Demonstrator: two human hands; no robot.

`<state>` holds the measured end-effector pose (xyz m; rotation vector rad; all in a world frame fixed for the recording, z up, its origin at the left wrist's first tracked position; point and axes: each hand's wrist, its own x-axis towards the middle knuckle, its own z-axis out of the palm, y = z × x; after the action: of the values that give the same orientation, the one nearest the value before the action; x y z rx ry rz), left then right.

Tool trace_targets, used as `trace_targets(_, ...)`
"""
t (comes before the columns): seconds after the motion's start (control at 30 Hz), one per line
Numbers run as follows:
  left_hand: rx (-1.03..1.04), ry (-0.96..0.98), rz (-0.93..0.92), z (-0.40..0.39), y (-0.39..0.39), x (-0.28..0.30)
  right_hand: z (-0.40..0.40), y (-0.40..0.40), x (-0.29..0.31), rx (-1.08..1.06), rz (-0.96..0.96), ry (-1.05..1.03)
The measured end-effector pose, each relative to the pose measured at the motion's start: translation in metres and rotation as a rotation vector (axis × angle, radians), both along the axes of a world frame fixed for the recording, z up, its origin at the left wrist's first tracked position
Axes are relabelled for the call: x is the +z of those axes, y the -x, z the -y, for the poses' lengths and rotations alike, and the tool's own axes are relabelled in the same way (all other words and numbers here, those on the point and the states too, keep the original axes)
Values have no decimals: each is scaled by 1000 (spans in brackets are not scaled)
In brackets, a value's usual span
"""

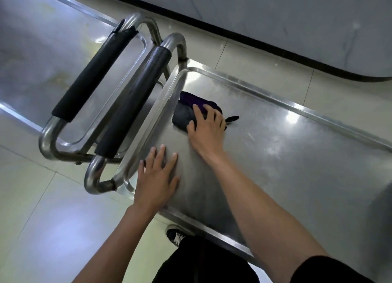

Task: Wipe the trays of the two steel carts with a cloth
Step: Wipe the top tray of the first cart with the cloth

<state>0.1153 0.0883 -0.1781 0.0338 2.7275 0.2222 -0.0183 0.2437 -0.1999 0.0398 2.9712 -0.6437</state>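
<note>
**Op:** Fingers first. I have the right hand point(206, 125) laid flat on the cloth point(188, 113), fingers straight and a little spread, pressing it down rather than gripping it. The cloth is a dark bunched wad, grey and purple, lying on the top tray point(297, 155) of the near cart, near the handle end.

**Spotter:** And your other hand?

**Op:** The left hand point(158, 176) is flat too, fingers apart, palm on bare steel at about seven o'clock from the cloth, just inside the tray's rim. It holds nothing; I judge it's bracing the cart.

**Spotter:** What worries you?

**Op:** Three things. The cloth is only pinned by a flat palm, so a quick stroke could let it slide out or roll up, and I'd be dragging skin over steel. A loose tail of it sticks out at three o'clock from my fingers; that could snag or flip.

**Spotter:** Second?

**Op:** The raised rim at ten o'clock. If I push hard that way my fingertips meet the lip and the padded handle point(131, 106) just beyond it. Corners are where dirt would stay, too.

**Spotter:** Third?

**Op:** I expect this cart rolls, though I can't see its wheels. A long push could shove it into the second cart point(42, 49), whose handle point(93, 74) sits just beside mine at nine o'clock. My shoe point(176, 237) is under the near edge, at six o'clock, so a cart swinging back could catch it.

**Spotter:** That second tray?

**Op:** Streaky, by the look of it; I judge it not yet wiped.
</note>
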Motion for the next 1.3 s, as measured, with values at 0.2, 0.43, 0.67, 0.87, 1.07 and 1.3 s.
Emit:
trace_targets(0.2, 109, -44, -197, 22, -67, 10, 20, -55, -2, 118, 36, -42)
trace_targets(0.43, 102, -64, -366, 40, -131, 7, 48, -126, 1, 260, 28, -51)
trace_targets(0.67, 102, -87, -392, 36, -160, 10, 75, -176, 8, 337, 73, 32)
trace_targets(0.87, 103, -99, -414, 36, -142, 14, 60, -153, 1, 329, -13, 17)
trace_targets(1.07, 53, -112, -407, 26, -98, 14, 33, -99, -3, 233, -71, -18)
trace_targets(1.3, -23, -83, -242, -3, -21, 11, 6, -14, 2, 275, -109, -54)
